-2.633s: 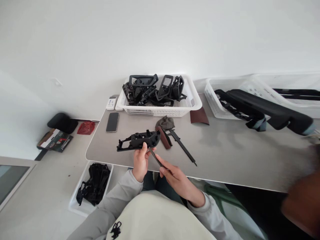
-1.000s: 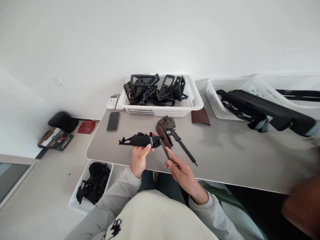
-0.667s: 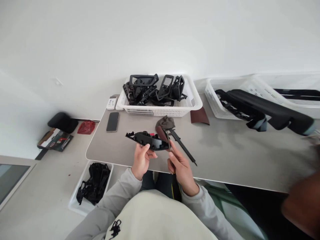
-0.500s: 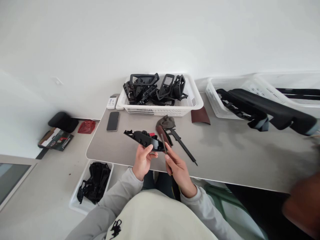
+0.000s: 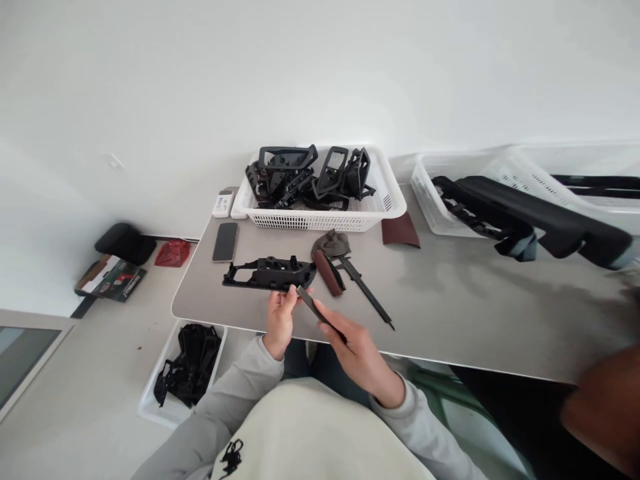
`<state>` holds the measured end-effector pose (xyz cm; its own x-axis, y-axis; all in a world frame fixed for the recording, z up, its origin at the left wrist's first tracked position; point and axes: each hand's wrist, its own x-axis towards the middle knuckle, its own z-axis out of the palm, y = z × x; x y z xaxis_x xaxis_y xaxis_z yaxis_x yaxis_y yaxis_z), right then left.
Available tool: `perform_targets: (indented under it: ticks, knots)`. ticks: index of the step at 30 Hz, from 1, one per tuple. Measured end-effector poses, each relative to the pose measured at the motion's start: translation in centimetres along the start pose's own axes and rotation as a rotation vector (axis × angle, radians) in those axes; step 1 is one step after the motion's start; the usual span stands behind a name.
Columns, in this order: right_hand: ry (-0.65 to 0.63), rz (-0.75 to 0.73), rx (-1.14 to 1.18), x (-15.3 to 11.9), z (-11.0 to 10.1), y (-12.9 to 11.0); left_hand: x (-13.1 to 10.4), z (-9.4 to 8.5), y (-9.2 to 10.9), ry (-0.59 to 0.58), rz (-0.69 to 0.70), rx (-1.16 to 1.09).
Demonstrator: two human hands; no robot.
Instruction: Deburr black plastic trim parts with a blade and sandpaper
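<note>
My left hand (image 5: 280, 323) is closed on the lower edge of a black plastic trim frame (image 5: 273, 275), thumb on top. The frame lies lengthwise above the table, its clips and an oblong opening facing up. In my right hand (image 5: 357, 343) is a dark flat file (image 5: 320, 312), gripped along its length. The file's tip sits close to the frame's right end, by my left thumb; whether they touch I cannot tell. Just beyond lie a folded piece of brown sandpaper (image 5: 328, 273), a grey cloth (image 5: 334, 244) and a black caliper (image 5: 367, 291).
A white basket (image 5: 320, 221) of black frames stands at the back. Another white basket (image 5: 440, 223) holds long black trim pieces. A phone (image 5: 225, 242) and a flat brown sheet (image 5: 401, 231) lie on the table. A white bin (image 5: 150, 400) stands below left; a person's blurred arm (image 5: 605, 407) is at right.
The frame has turned from tilted, narrow side toward me, to flatter and further left, showing its opening. My right hand has swung the file from near upright to slanting up-left.
</note>
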<state>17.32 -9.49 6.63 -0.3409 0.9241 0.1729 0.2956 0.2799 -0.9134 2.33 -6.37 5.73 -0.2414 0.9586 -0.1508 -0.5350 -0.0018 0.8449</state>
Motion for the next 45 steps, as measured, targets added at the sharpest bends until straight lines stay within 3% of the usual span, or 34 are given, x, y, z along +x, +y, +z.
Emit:
perform_targets:
  ticks: [10, 16, 26, 31, 34, 37, 45]
  knots:
    - [0.024, -0.067, -0.232, 0.0, -0.1, -0.5, -0.1, 0.1, 0.6, -0.063, 0.053, 0.126]
    - [-0.037, -0.039, -0.271, -0.2, -0.5, -0.4, 0.1, 0.1, 0.7, -0.012, 0.054, 0.061]
    - [-0.031, 0.007, -0.109, 0.0, -0.3, -0.4, -0.2, 0.5, 0.8, 0.037, -0.012, -0.039]
    - [-0.004, 0.108, 0.122, -0.2, 0.0, 0.4, 0.0, 0.6, 1.0, 0.062, -0.006, -0.083]
    - [0.041, 0.213, 0.298, -0.4, 0.4, 0.9, 0.0, 0.9, 1.3, 0.017, -0.038, -0.121]
    - [0.018, 0.289, 0.423, -0.5, 0.6, 1.1, -0.1, 1.0, 1.7, -0.037, -0.073, -0.123]
    - [-0.08, 0.39, 0.62, -0.3, 0.5, -0.1, -0.3, 1.0, 1.9, -0.038, -0.089, -0.125]
